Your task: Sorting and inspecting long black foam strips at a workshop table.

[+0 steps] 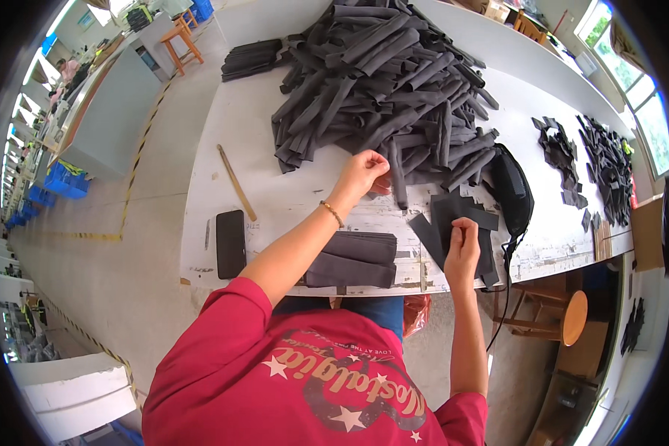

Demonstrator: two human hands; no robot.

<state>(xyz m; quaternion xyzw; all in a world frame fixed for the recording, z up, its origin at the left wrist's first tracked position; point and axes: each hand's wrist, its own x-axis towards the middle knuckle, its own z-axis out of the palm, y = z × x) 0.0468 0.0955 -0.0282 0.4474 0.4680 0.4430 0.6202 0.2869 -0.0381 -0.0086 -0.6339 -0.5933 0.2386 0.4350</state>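
Note:
A big heap of dark grey fabric tubes [379, 82] covers the far middle of the white table [238, 163]. At its near edge is my left hand [367, 174], fingers curled and thumb against them; whatever they may pinch is hidden. My right hand [462, 249] is over loose flat black pieces [446, 212] at the right, thumb and fingertips together. Whether a piece is between them I cannot make out. Between my arms, a stack of flat dark fabric pieces [353, 256] lies along the near table edge.
A black phone [230, 244] and a thin wooden stick [236, 182] lie left. A rounded black object [511, 193] with a cord stands right. Further right are heaps of black scraps [609, 167]. Another dark stack [251, 59] lies far left. A wooden stool [572, 318] stands below the table's right side.

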